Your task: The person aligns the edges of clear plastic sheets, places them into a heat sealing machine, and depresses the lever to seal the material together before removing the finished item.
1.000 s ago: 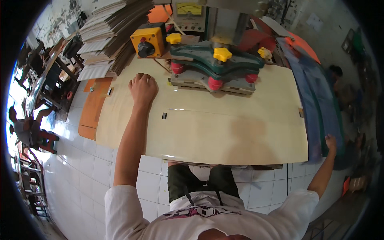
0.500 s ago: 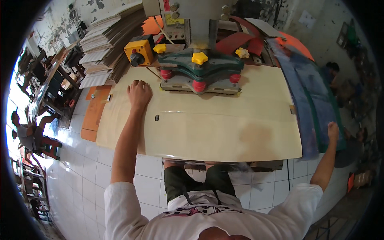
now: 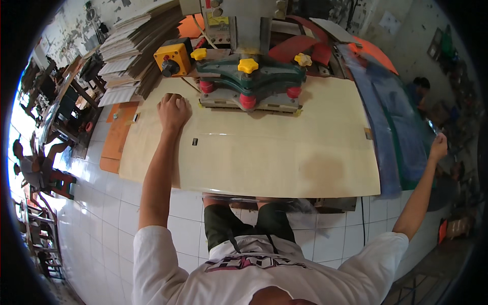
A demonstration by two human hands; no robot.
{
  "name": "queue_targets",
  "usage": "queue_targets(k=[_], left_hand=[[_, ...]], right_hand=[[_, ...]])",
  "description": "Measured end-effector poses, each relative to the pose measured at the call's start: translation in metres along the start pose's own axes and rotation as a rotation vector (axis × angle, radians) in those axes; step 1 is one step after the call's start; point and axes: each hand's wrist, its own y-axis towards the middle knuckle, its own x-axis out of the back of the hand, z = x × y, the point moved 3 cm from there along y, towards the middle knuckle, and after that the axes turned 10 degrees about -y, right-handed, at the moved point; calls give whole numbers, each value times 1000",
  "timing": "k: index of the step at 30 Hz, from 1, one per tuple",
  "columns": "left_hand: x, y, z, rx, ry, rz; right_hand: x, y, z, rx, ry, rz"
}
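My left hand (image 3: 174,111) rests on a large cream board (image 3: 284,152), left of a heat-press-like machine's green head (image 3: 249,76). Its fingers are curled into a fist; whatever may be inside is hidden. Out at the far right, my right hand (image 3: 438,148) is closed in a pinch past the edge of blue-tinted clear sheets (image 3: 378,112) with green bands. Between its fingers a glinting piece of clear plastic film (image 3: 432,125) sticks up; its full extent is unclear. A small dark label (image 3: 195,142) lies on the board near my left forearm.
A tall stack of cardboard sheets (image 3: 129,51) leans at the back left, beside a yellow control box (image 3: 174,58). An orange-brown board (image 3: 116,137) shows under the cream one's left edge. One person (image 3: 33,162) sits far left; another (image 3: 421,89) is at right.
My right hand has moved up and outward to the right, and a shiny piece of film now shows at its fingers. My left hand stays on the board.
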Motion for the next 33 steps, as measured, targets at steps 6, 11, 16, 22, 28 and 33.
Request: queue_targets(k=[6,11,16,22,28,33], left_hand=[[35,-9,-26,-108,-115,-219],[85,-34,-56,-30,-428,-429],[110,-117,-141,-218,-1011,-164],[105,-189,-221,436,-1234,769],[111,-229,-243,716,-1271,896],[105,-241,-219,819,-1340,639]], right_hand=[[107,-50,87,-353,596,133],[198,-182,172,-401,1032,347],[269,-335,244,-397,1228,564],[350,-419,338,-47,1319,665],[381,-411,389,264,1428,1037],[373,-405,403,489,1572,946]])
